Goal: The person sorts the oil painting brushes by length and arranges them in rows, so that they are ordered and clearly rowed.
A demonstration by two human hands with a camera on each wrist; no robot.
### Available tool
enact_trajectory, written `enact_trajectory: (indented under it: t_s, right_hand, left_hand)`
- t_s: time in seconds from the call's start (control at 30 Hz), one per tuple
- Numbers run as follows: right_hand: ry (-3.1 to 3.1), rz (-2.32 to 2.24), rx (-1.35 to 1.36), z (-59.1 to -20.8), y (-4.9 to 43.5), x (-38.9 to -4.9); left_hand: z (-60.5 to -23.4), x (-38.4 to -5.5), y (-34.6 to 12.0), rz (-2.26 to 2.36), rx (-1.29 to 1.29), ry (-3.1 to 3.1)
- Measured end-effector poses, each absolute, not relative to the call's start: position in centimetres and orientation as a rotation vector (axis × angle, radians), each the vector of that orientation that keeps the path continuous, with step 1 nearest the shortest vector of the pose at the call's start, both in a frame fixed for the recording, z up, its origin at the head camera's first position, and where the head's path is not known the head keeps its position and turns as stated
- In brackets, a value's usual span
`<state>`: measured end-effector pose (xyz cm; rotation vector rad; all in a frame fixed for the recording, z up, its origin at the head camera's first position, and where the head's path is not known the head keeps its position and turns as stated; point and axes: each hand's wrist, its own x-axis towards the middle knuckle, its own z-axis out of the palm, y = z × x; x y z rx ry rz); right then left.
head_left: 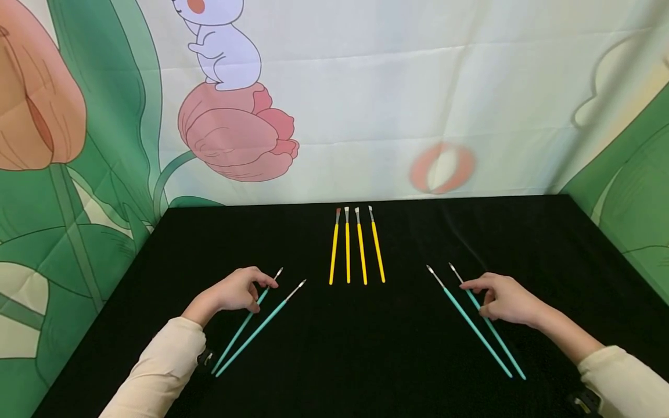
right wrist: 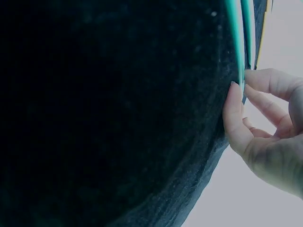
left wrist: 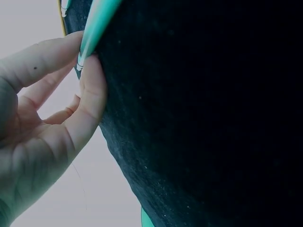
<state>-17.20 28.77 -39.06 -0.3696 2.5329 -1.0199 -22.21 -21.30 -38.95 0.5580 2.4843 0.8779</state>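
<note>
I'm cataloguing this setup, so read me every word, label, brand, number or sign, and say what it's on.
No text can be read anywhere.
Yellow brushes and teal brushes: no legible marking; any print would be too small.
Dark wrist devices: too small and blurred to read.
Backdrop: drawings only.

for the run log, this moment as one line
left hand: at outer left teal brush | right hand: at outer right teal brush | yellow brushes: four, untouched
</note>
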Motion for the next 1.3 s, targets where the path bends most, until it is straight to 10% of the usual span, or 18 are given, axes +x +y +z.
enact_trajectory:
  t_s: [1.3]
  right_hand:
    - [2.42, -1.099, -0.279, -38.0, 29.0, -17.3]
  left_hand:
    - [-38.2, -22.9, -20.7, 1.022, 0.704, 2.595]
